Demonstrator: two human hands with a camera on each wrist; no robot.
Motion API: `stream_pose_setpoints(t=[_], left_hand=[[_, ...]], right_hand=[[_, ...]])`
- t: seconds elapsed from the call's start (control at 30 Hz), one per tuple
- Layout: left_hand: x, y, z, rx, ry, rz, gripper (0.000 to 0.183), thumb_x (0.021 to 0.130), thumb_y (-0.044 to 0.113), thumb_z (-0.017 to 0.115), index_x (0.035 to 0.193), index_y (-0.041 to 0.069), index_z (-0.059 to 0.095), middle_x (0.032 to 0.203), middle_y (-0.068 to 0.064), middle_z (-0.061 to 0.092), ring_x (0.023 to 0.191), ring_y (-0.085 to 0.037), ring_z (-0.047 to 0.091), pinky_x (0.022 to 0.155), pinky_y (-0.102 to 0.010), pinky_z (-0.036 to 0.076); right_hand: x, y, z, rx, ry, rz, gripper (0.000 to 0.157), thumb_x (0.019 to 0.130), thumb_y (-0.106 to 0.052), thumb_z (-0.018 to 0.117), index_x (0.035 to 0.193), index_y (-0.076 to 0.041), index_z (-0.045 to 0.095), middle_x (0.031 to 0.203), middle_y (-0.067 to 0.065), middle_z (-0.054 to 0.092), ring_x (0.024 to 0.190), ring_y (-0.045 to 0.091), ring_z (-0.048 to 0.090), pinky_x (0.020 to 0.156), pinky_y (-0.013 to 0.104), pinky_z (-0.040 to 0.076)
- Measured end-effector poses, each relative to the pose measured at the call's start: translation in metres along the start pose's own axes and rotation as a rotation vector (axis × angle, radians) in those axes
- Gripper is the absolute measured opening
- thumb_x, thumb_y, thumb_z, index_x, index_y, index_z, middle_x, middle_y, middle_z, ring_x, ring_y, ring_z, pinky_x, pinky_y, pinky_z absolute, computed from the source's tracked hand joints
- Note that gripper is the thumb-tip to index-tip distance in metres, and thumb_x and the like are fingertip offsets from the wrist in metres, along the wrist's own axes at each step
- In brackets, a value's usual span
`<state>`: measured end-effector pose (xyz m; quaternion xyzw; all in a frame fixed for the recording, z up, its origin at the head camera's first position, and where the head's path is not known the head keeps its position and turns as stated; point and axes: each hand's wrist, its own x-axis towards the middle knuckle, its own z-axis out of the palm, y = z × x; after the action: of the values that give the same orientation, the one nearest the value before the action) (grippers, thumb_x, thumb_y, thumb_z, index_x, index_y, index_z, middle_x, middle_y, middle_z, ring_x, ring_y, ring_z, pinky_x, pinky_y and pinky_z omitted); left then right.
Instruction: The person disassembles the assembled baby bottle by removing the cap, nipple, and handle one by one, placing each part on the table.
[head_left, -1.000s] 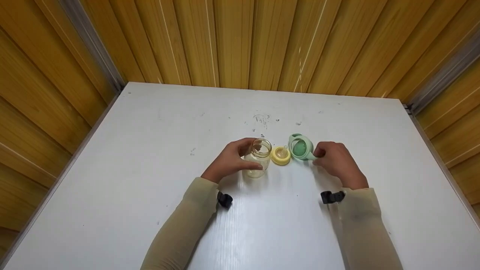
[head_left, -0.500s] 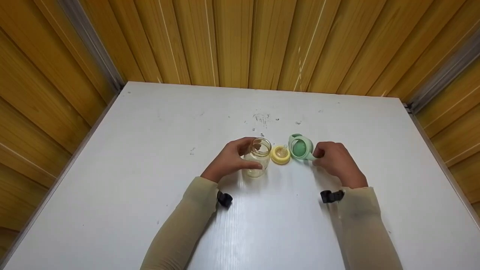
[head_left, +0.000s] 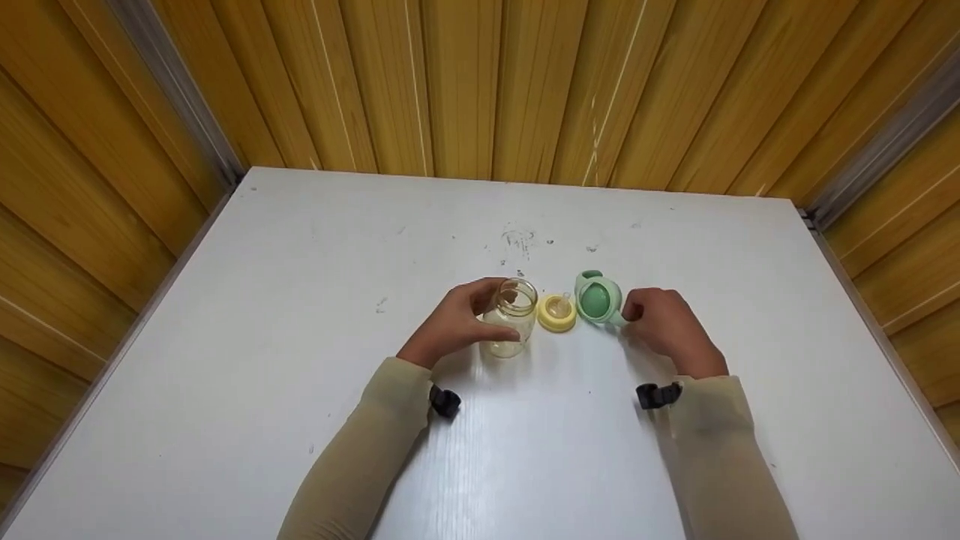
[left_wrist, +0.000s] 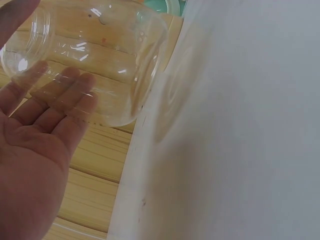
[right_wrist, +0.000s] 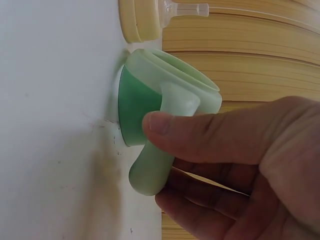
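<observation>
In the head view my left hand (head_left: 454, 322) grips a clear, open-mouthed baby bottle (head_left: 511, 326), thumb on the near side and fingers round the far side. The left wrist view has the bottle (left_wrist: 107, 60) with its base close over the table and the fingers showing through its wall. A pale green handle ring (head_left: 602, 311) with a darker green cup-shaped part (right_wrist: 137, 105) in it stands to the right. My right hand (head_left: 671, 326) pinches one of its handles between thumb and fingers. Between bottle and ring sits a yellow screw collar (head_left: 557, 322) with a clear nipple (right_wrist: 192, 9) pointing up.
A white tabletop (head_left: 337, 262) with small dark marks lies under everything. Yellow wood-look panels (head_left: 457, 90) rise behind it and at both sides. A black wrist mount (head_left: 445, 403) is on the left sleeve, another on the right.
</observation>
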<state>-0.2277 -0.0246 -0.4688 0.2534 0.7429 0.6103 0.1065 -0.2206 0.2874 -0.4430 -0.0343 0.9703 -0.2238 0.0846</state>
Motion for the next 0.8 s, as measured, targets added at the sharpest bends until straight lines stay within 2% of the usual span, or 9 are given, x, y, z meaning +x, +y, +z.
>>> stream_pose_setpoints(t=[0.17, 0.23, 0.43, 0.53, 0.6, 0.73, 0.8], left_hand=[[0.003, -0.009, 0.0, 0.015, 0.006, 0.006, 0.069, 0.059, 0.033, 0.084, 0.121, 0.031, 0.054, 0.12, -0.005, 0.061, 0.109, -0.012, 0.058, 0.097, -0.031, 0.043], [0.004, -0.009, 0.0, 0.016, 0.007, 0.007, 0.069, 0.059, 0.033, 0.084, 0.122, 0.031, 0.054, 0.121, -0.005, 0.06, 0.11, -0.014, 0.058, 0.097, -0.031, 0.042], [0.003, -0.007, 0.0, 0.01, 0.004, -0.002, 0.07, 0.06, 0.03, 0.084, 0.123, 0.031, 0.053, 0.122, -0.004, 0.059, 0.114, -0.019, 0.056, 0.099, -0.032, 0.041], [0.001, -0.001, 0.0, 0.012, 0.008, -0.009, 0.069, 0.061, 0.027, 0.084, 0.123, 0.029, 0.054, 0.121, -0.001, 0.06, 0.114, -0.02, 0.056, 0.099, -0.033, 0.041], [-0.002, 0.006, 0.0, 0.016, 0.008, -0.012, 0.068, 0.063, 0.024, 0.083, 0.124, 0.027, 0.054, 0.119, 0.003, 0.061, 0.112, -0.016, 0.057, 0.098, -0.033, 0.041], [0.0, 0.003, -0.001, 0.022, 0.004, 0.005, 0.068, 0.063, 0.026, 0.083, 0.124, 0.028, 0.053, 0.119, 0.0, 0.061, 0.109, -0.01, 0.057, 0.097, -0.032, 0.042], [0.001, 0.0, -0.001, 0.028, 0.005, 0.006, 0.068, 0.062, 0.028, 0.083, 0.123, 0.03, 0.053, 0.121, -0.003, 0.06, 0.11, -0.011, 0.057, 0.097, -0.031, 0.042]], right_hand=[[0.001, 0.001, 0.002, 0.007, -0.004, 0.009, 0.011, 0.072, -0.002, 0.062, 0.081, -0.009, 0.062, 0.078, 0.005, 0.057, 0.076, 0.022, 0.048, 0.064, 0.03, 0.039], [0.001, 0.001, 0.002, 0.007, -0.003, 0.011, 0.011, 0.072, -0.002, 0.063, 0.081, -0.009, 0.062, 0.078, 0.006, 0.057, 0.076, 0.022, 0.048, 0.064, 0.03, 0.038], [0.001, 0.003, 0.003, 0.003, -0.01, 0.012, 0.011, 0.073, -0.004, 0.064, 0.08, -0.011, 0.06, 0.078, 0.006, 0.056, 0.077, 0.022, 0.048, 0.064, 0.03, 0.038], [0.001, 0.003, 0.003, 0.007, -0.008, 0.005, 0.011, 0.073, -0.004, 0.065, 0.079, -0.011, 0.059, 0.078, 0.006, 0.055, 0.076, 0.022, 0.047, 0.063, 0.03, 0.038], [0.001, 0.003, 0.002, 0.01, -0.004, -0.004, 0.011, 0.072, -0.002, 0.063, 0.079, -0.011, 0.059, 0.077, 0.006, 0.055, 0.076, 0.022, 0.047, 0.062, 0.029, 0.038], [0.0, 0.003, 0.0, 0.003, -0.001, -0.016, 0.013, 0.071, 0.0, 0.059, 0.079, -0.01, 0.058, 0.077, 0.006, 0.054, 0.076, 0.022, 0.046, 0.061, 0.029, 0.037], [0.001, 0.003, 0.0, -0.004, -0.002, -0.02, 0.013, 0.072, 0.0, 0.059, 0.08, -0.01, 0.059, 0.078, 0.006, 0.054, 0.076, 0.022, 0.046, 0.062, 0.029, 0.037]])
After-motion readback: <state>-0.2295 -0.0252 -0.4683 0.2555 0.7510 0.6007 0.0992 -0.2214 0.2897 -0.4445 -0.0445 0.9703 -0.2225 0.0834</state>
